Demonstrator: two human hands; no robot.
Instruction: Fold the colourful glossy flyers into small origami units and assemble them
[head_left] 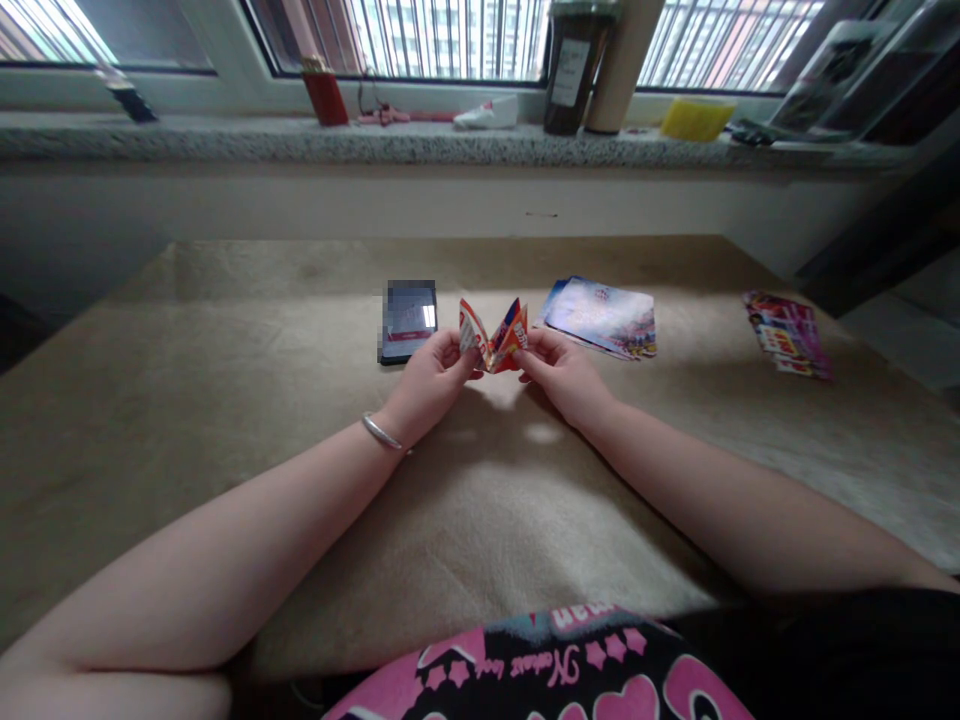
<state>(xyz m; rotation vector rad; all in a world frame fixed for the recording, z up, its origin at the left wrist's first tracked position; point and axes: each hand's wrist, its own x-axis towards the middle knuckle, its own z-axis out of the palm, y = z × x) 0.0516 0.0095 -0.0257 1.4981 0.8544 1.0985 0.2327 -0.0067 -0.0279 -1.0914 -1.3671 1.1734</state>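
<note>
Between my two hands is a small piece of folded paper (507,338), printed in red, orange, white and blue, with pointed flaps standing up in a V. My left hand (439,372), with a silver bangle at the wrist, pinches its left side between thumb and fingers. On the opposite side, my right hand (564,372) grips the paper the same way. Both hands are just above the table, and the fingers partly cover the paper's lower edges. A phone (409,318) with a lit screen lies just beyond my left hand.
Beyond my right hand lies a stack of glossy printed sheets (604,315). Several colourful cards (787,335) rest farther right on the tan-covered table (225,400). The stone windowsill (247,145) holds a red box (325,95), a dark jar (574,75) and a yellow item (697,119).
</note>
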